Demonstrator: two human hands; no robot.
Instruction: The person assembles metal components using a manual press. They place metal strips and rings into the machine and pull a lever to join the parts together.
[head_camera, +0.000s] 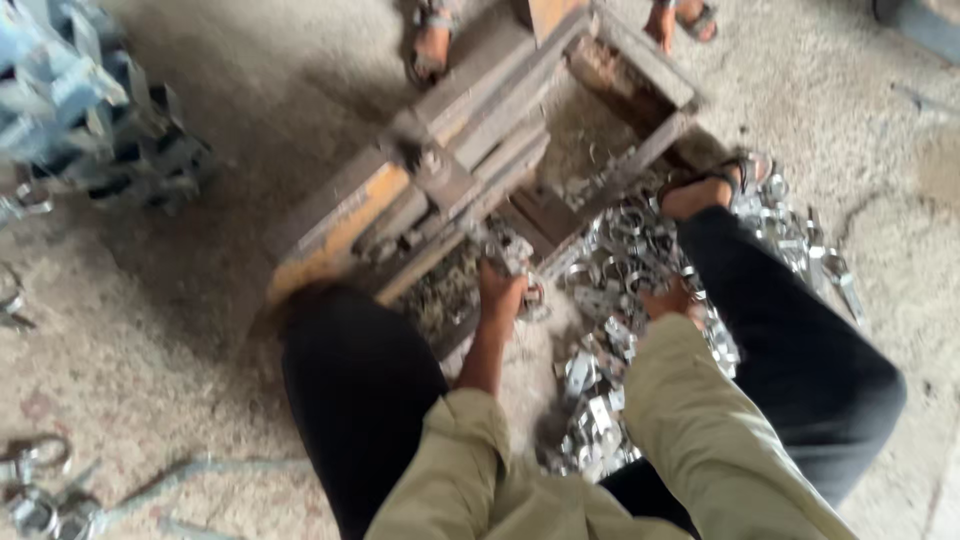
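Person sits low on the concrete floor (180, 330), legs either side of a rusty steel press jig (450, 180). View is blurred by motion, so fine detail is poor.

Left hand (500, 290) is up against the near edge of the jig, fingers closed around a small shiny metal clamp (515, 250) held right at the jig's steel bars. Right hand (672, 300) is down in the heap of metal clamps (610, 300) that lies between the legs; whether it is wide, narrow or holding a piece cannot be told, since sleeve and blur hide the fingers.

Risks as judged from here:
- Fingers of the left hand are touching the jig's moving-looking parts; a pinch is likely if anything shifts while the piece is seated.
- Stamped edges in the heap look sharp; bare hands rummaging blind could be cut.
- The person's sandalled foot (715, 185) rests among loose pieces; a slip or a dropped part could hurt it.
- Another person's feet (432, 40) stand just beyond the jig, near enough to be struck by a jolt.
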